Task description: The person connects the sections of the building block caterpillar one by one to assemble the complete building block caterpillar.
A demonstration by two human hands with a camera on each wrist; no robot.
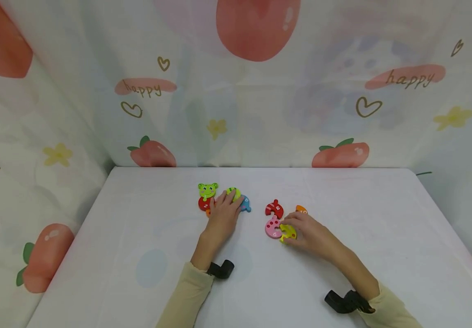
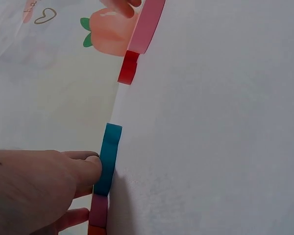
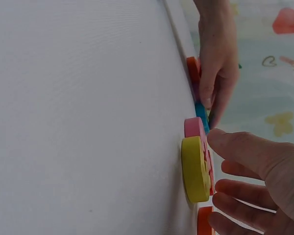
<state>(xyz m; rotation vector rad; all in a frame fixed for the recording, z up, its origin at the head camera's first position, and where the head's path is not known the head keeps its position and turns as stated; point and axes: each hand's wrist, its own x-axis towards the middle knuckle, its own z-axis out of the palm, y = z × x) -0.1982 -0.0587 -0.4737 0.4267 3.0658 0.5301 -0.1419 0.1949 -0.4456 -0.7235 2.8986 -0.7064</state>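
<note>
My left hand (image 1: 223,212) lies palm down, its fingers extended over a row of small curved puzzle pieces. Around it show a green animal-head piece (image 1: 207,189), a red piece (image 1: 204,204), a green piece (image 1: 234,193) and a blue piece (image 2: 109,161) with fingertips against it. My right hand (image 1: 307,230) hovers with loosely spread fingers over a yellow dotted piece (image 3: 195,169). Thumb and fingertips stand right at its upper side. Against the yellow piece sits a pink dotted piece (image 1: 272,228), with a red striped piece (image 1: 274,208) behind it.
An orange piece (image 1: 301,209) lies just beyond my right fingers, partly covered by them. The white table (image 1: 108,255) ends at the back against a printed cloth (image 1: 260,114). Black wrist cameras (image 1: 344,301) sit on both forearms.
</note>
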